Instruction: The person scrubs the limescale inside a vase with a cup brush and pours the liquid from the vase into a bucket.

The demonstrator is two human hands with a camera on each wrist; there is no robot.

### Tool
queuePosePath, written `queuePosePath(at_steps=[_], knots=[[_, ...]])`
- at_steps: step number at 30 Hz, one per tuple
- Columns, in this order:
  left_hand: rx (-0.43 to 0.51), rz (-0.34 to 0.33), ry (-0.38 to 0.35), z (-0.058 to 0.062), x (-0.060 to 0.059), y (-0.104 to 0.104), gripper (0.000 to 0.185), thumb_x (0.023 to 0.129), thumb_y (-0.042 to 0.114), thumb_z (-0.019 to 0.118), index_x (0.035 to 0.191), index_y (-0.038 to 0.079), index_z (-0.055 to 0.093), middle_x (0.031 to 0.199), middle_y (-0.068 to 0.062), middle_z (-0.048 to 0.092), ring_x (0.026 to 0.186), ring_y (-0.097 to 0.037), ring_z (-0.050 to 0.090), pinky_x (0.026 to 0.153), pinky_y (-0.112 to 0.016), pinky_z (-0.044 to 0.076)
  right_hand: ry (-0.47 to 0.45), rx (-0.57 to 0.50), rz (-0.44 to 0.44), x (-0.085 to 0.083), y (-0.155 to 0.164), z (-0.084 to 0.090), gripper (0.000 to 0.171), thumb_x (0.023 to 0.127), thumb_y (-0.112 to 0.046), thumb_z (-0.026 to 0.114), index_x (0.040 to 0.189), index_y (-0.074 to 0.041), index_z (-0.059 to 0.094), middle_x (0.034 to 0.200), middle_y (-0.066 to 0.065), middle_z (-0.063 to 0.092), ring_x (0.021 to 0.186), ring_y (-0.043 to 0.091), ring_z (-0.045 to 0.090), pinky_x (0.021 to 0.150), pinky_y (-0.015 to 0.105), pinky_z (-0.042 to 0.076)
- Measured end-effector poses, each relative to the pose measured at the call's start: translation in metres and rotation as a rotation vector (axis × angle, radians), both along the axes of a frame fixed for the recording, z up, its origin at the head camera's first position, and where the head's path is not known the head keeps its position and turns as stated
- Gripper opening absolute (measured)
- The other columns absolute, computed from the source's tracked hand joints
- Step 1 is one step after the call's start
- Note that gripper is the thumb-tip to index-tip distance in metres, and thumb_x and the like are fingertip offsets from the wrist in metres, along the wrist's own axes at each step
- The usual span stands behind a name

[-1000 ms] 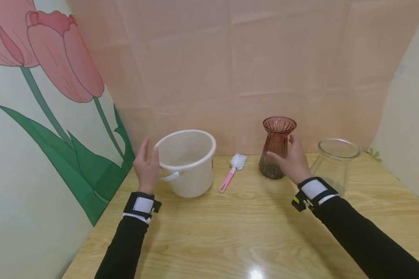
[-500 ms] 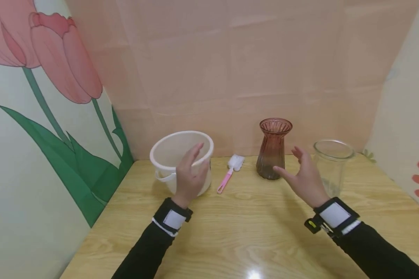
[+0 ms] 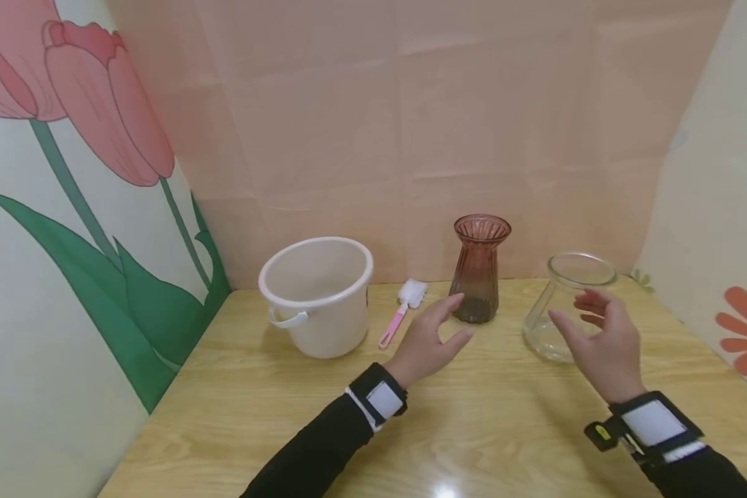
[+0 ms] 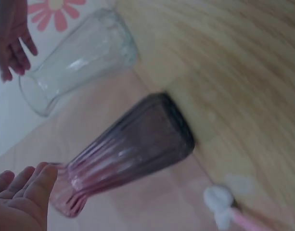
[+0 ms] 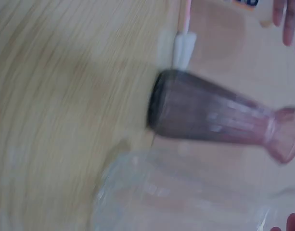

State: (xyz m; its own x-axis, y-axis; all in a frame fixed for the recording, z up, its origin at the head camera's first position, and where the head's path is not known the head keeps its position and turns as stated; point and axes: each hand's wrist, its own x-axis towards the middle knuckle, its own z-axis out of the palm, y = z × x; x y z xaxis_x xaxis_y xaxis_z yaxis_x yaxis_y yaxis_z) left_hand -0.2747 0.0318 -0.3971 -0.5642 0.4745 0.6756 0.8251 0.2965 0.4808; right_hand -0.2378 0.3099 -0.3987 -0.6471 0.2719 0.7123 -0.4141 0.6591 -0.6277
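A ribbed pink-brown glass vase (image 3: 478,277) stands upright near the back of the wooden table (image 3: 373,429). My left hand (image 3: 454,319) hovers just left of its base, fingers straight and spread, holding nothing. A clear glass vase (image 3: 554,311) stands to the right. My right hand (image 3: 573,315) is in front of it, fingers loosely curled, and I cannot tell whether they touch it. The left wrist view shows the brown vase (image 4: 133,149), the clear vase (image 4: 80,57) and my left fingertips (image 4: 22,192). The blurred right wrist view shows both vases (image 5: 210,115).
A white plastic bucket (image 3: 314,328) with a side handle stands at the back left. A pink-handled brush (image 3: 401,311) with a white head lies between bucket and brown vase. Printed backdrop walls close in the table's left, back and right sides.
My left hand left the bucket and swung right toward the brown vase. My right hand let go of the brown vase and moved right and back to the clear vase.
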Motion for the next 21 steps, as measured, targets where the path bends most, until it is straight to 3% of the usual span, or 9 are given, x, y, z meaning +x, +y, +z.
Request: queuePosePath(at_steps=[4,7,11,14,16,19,21], knots=[[-0.057,-0.031,-0.132,-0.009,-0.006,0.026,0.058,0.096,0.028,0.063,0.145,0.006,0.041,0.139,-0.009,0.051,0.125,-0.010,0.048,0.097,-0.015,0.039,-0.028,-0.047,-0.077,-0.003,0.022,-0.007,0.064,0.078,-0.010,0.082,0.130,0.004,0.048,0.109,0.007,0.056,0.093,-0.004,0.049,0.078,0.007,0.039],[-0.083,-0.057,-0.221,-0.013,-0.012,0.047,0.060,0.097,0.032,0.061,0.147,0.009,0.038,0.141,-0.007,0.049,0.126,-0.009,0.046,0.098,-0.016,0.039,-0.109,-0.064,-0.103,-0.007,0.037,-0.012,0.069,0.080,-0.017,0.081,0.135,0.001,0.044,0.115,0.008,0.053,0.097,0.002,0.048,0.078,0.010,0.036],[-0.109,-0.061,-0.318,-0.018,-0.021,0.077,0.065,0.095,0.036,0.063,0.148,0.011,0.036,0.142,-0.003,0.047,0.124,-0.009,0.048,0.094,-0.016,0.041,-0.203,-0.049,-0.061,-0.015,0.056,-0.015,0.077,0.084,-0.023,0.078,0.143,0.004,0.035,0.130,0.023,0.046,0.114,0.028,0.046,0.083,0.015,0.036],[-0.133,-0.015,-0.378,-0.022,-0.026,0.099,0.070,0.092,0.039,0.066,0.149,0.012,0.036,0.141,0.000,0.047,0.122,-0.009,0.049,0.091,-0.017,0.042,-0.261,-0.026,-0.010,-0.022,0.067,-0.016,0.083,0.087,-0.027,0.074,0.146,0.006,0.027,0.139,0.031,0.038,0.122,0.045,0.039,0.096,0.028,0.038],[-0.139,0.022,-0.424,-0.024,-0.030,0.113,0.075,0.089,0.041,0.070,0.149,0.014,0.035,0.142,0.002,0.046,0.124,-0.010,0.047,0.093,-0.020,0.042,-0.289,-0.010,0.023,-0.026,0.070,-0.014,0.085,0.088,-0.029,0.073,0.148,0.006,0.023,0.141,0.033,0.034,0.124,0.049,0.036,0.102,0.037,0.036],[-0.143,0.078,-0.472,-0.027,-0.034,0.132,0.083,0.085,0.045,0.073,0.151,0.018,0.031,0.146,0.004,0.040,0.129,-0.010,0.041,0.098,-0.025,0.040,-0.336,0.011,0.071,-0.033,0.072,-0.012,0.087,0.090,-0.032,0.070,0.148,0.007,0.019,0.142,0.035,0.030,0.126,0.053,0.032,0.101,0.058,0.032],[-0.131,0.108,-0.515,-0.030,-0.037,0.144,0.089,0.082,0.047,0.075,0.152,0.022,0.028,0.149,0.005,0.035,0.132,-0.011,0.038,0.101,-0.028,0.039,-0.359,0.021,0.098,-0.037,0.071,-0.011,0.087,0.090,-0.033,0.070,0.147,0.008,0.019,0.141,0.035,0.030,0.126,0.054,0.032,0.098,0.061,0.031]])
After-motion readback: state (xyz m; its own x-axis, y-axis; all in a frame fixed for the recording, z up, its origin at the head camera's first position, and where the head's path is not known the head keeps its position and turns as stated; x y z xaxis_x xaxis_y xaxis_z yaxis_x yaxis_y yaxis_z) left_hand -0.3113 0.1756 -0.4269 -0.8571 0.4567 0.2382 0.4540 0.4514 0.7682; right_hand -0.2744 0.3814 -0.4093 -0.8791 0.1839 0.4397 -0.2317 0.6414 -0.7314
